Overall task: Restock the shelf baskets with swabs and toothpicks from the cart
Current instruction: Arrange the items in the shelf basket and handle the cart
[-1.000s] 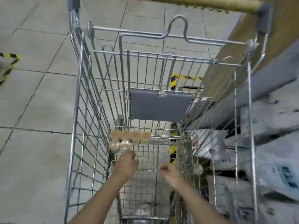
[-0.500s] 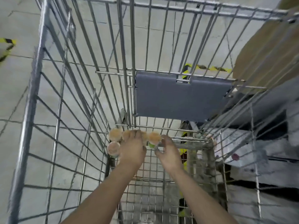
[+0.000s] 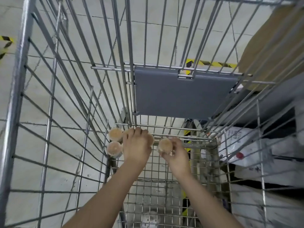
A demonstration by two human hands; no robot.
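Several round clear toothpick jars stand in the far left corner of the wire cart (image 3: 85, 145). My left hand (image 3: 137, 145) reaches down over the jars and covers at least one; its fingers curl around a jar underneath. Two jars stay uncovered to its left: one (image 3: 115, 134) at the back and one (image 3: 114, 148) nearer me. My right hand (image 3: 176, 153) pinches a single toothpick jar (image 3: 165, 144) and holds it just off the cart floor.
The cart's grey plastic flap (image 3: 181, 94) hangs on the far wall above the jars. White packaged goods (image 3: 246, 145) lie on low shelves to the right, outside the cart. Concrete floor with yellow-black tape (image 3: 212, 63) lies beyond.
Both hands have reached deeper into the cart. My left hand came down onto the jars, and my right hand took hold of the rightmost jar and drew it away from the row.
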